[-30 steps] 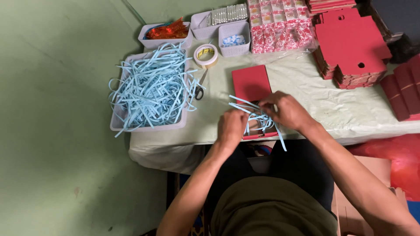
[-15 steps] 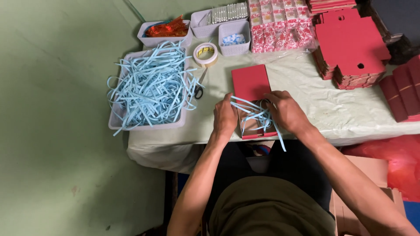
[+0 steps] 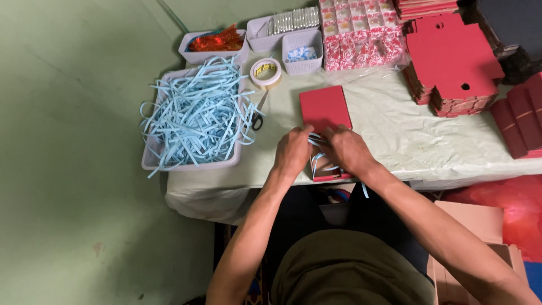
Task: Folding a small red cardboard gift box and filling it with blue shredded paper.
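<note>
Blue paper strips (image 3: pixel 320 161) are pressed by the left hand (image 3: pixel 292 151) and right hand (image 3: pixel 347 151), both grips closed on them, into a red box (image 3: pixel 326 113) beneath, on the worktop (image 3: pixel 395 135); a tray (image 3: pixel 192 165) lies left.

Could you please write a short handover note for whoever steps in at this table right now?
Left hand and right hand: both pressed onto a bunch of light blue paper strips in a small red box at the table's near edge.
Supplies: a tray of loose blue strips to the left; a red lid lies just behind the box; a tape roll and scissors beside the tray.
Done: strips are in the box.
Left: some strips hang over its edge, and the lid is not on.
</note>
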